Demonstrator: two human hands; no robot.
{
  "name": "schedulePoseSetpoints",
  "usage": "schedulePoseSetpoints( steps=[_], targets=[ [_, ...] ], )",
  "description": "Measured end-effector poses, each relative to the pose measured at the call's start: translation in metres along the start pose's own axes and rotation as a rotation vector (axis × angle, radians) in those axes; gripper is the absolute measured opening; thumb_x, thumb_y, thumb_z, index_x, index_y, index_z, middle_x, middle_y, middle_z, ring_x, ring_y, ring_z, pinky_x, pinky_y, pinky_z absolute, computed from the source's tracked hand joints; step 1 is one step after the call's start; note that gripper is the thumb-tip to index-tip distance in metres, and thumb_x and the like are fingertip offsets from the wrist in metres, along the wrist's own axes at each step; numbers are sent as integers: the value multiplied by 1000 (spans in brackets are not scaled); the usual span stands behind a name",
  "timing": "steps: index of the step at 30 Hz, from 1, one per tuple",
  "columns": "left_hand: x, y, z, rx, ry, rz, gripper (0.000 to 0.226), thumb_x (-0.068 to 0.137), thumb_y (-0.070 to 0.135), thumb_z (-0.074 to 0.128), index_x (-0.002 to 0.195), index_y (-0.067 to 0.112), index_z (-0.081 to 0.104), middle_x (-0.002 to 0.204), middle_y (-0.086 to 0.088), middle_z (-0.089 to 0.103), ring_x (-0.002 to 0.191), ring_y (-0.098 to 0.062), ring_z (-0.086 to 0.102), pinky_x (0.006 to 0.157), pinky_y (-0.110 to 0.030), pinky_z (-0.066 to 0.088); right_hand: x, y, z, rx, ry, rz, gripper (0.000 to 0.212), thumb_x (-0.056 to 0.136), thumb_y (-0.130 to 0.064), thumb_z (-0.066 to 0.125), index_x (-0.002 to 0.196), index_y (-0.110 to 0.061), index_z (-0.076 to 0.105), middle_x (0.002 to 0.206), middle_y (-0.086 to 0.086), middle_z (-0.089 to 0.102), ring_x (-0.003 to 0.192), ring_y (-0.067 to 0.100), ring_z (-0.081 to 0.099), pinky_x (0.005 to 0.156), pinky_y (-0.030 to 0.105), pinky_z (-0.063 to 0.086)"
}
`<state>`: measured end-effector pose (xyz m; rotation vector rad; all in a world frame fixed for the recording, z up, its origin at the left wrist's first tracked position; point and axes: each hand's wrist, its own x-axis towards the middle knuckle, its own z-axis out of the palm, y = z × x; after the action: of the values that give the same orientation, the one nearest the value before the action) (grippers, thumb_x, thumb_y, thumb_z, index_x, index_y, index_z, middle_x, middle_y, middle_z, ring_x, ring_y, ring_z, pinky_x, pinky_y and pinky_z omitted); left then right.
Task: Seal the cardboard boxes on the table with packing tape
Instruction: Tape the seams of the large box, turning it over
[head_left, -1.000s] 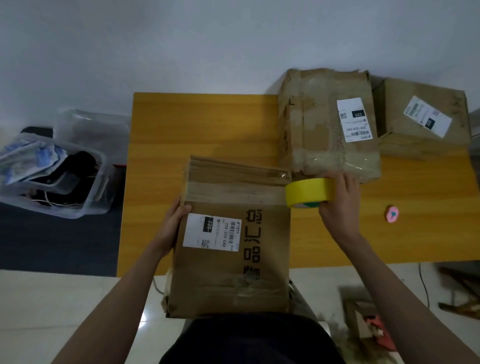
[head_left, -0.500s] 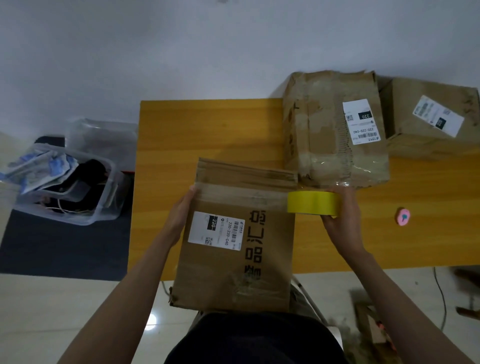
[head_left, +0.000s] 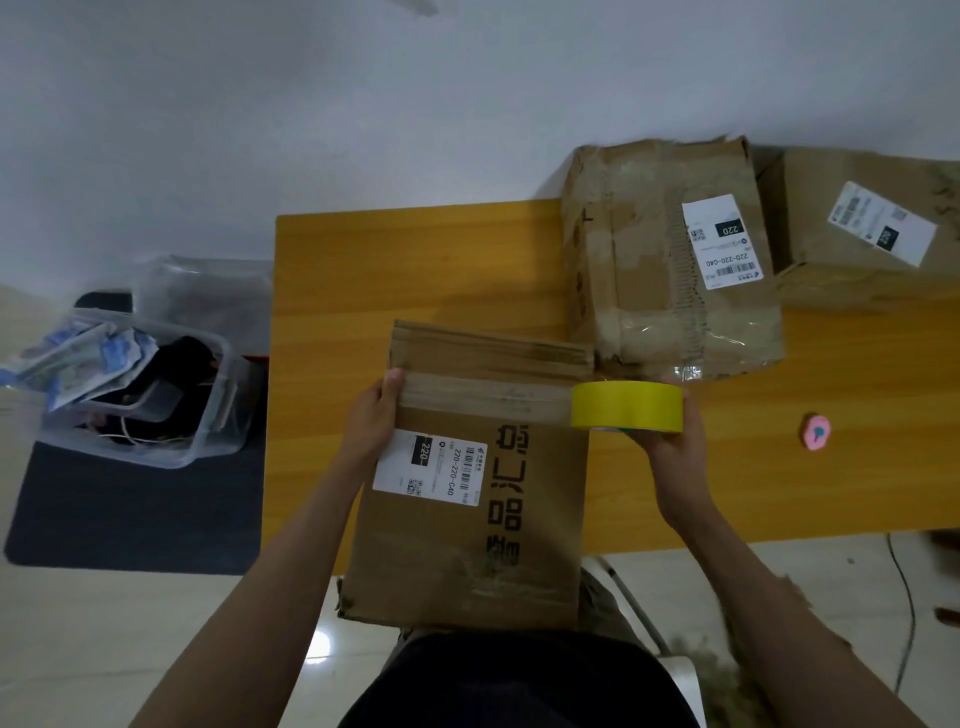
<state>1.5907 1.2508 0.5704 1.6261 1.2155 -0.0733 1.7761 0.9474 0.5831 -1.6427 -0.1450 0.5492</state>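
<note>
Your left hand (head_left: 370, 422) presses the end of a clear tape strip (head_left: 483, 397) against the left edge of the nearest cardboard box (head_left: 467, 493), thumb flat on top and the other fingers out of sight down the box's side, so whether that grip is curled or straight cannot be told. Your right hand (head_left: 670, 452) grasps the yellow tape roll (head_left: 627, 406), fingers wrapped under and behind it, just past the box's right edge. The strip runs taut from thumb to roll across the box top. Compared with a second ago, the roll sits flatter and slightly farther right, more of its yellow band facing you, and the left thumb has moved up onto the tape line from its earlier place lower on the side. The box itself overhangs the near edge of the orange desk (head_left: 415, 270), its white shipping label (head_left: 431, 467) beside your left hand. Two more boxes stand at the far right of the desk: a worn, taped one (head_left: 660, 260) touching the corner of the first, and another (head_left: 872, 228) just beside it at the frame edge. A small pink object (head_left: 816, 430) lies on the desk to the right of the roll. On the floor at left, a clear plastic bin (head_left: 150, 384) rests on a dark mat (head_left: 130, 509).
</note>
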Motion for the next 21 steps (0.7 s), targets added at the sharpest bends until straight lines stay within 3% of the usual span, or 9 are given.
schedulePoseSetpoints(
  steps=[1, 4, 8, 10, 12, 14, 17, 19, 21],
  targets=[
    [0, 1, 1, 22, 10, 5, 53, 106, 53, 31, 107, 11, 63, 100, -10, 66, 89, -23, 62, 70, -34, 47, 2, 4, 2, 118, 3, 78, 46, 89, -28, 78, 130, -24, 57, 130, 18, 58, 118, 36, 60, 92, 46, 57],
    [1, 2, 2, 76, 33, 4, 55, 107, 50, 30, 101, 8, 64, 95, -14, 66, 87, -29, 61, 65, -34, 42, 3, 12, 11, 409, -17, 258, 42, 100, -5, 57, 140, -10, 51, 120, 16, 64, 112, 36, 65, 93, 49, 57],
    [0, 4, 4, 98, 46, -5, 45, 104, 50, 41, 99, 11, 63, 83, 0, 62, 78, -20, 60, 54, -24, 40, -5, 15, 22, 527, -20, 328, 18, 92, 0, 58, 98, -10, 71, 91, 9, 72, 99, 29, 70, 94, 49, 52],
    [-1, 3, 6, 108, 37, 12, 41, 99, 52, 52, 103, 12, 64, 86, 4, 64, 76, -12, 61, 53, -16, 40, -5, 17, 24, 529, -22, 346, 23, 97, 7, 54, 93, -10, 69, 90, 10, 71, 100, 30, 68, 96, 50, 50],
    [1, -1, 6, 118, 33, 23, 52, 94, 57, 57, 110, 9, 66, 96, -3, 70, 83, -19, 66, 60, -23, 46, -4, 19, 24, 529, -34, 346, 23, 98, 9, 52, 94, -8, 67, 92, 11, 70, 101, 31, 68, 96, 49, 52],
    [2, -3, 6, 113, 42, 26, 57, 92, 58, 57, 113, 7, 67, 101, -7, 71, 87, -24, 68, 63, -27, 49, -3, 20, 24, 544, -40, 348, 23, 100, 7, 51, 97, -9, 68, 97, 11, 71, 105, 31, 67, 97, 49, 53],
    [-1, 2, 7, 103, 45, 27, 48, 95, 47, 60, 114, 3, 66, 97, -5, 68, 78, -13, 64, 53, -12, 43, -3, 19, 24, 572, -38, 350, 19, 100, -4, 53, 100, -13, 70, 107, 11, 69, 111, 30, 66, 99, 47, 56],
    [-2, 4, 9, 109, 57, 40, 45, 95, 43, 62, 115, 3, 66, 99, -6, 68, 74, -2, 59, 51, -7, 43, -4, 20, 25, 556, -41, 345, 11, 94, -15, 62, 98, -16, 71, 108, 10, 69, 111, 28, 66, 97, 47, 56],
    [-4, 4, 10, 99, 75, 41, 49, 90, 48, 68, 117, 8, 65, 108, -6, 71, 78, -6, 62, 58, -8, 45, -5, 20, 25, 533, -56, 349, 20, 83, -29, 78, 97, -16, 72, 106, 9, 69, 110, 26, 66, 95, 45, 55]
  ],
)
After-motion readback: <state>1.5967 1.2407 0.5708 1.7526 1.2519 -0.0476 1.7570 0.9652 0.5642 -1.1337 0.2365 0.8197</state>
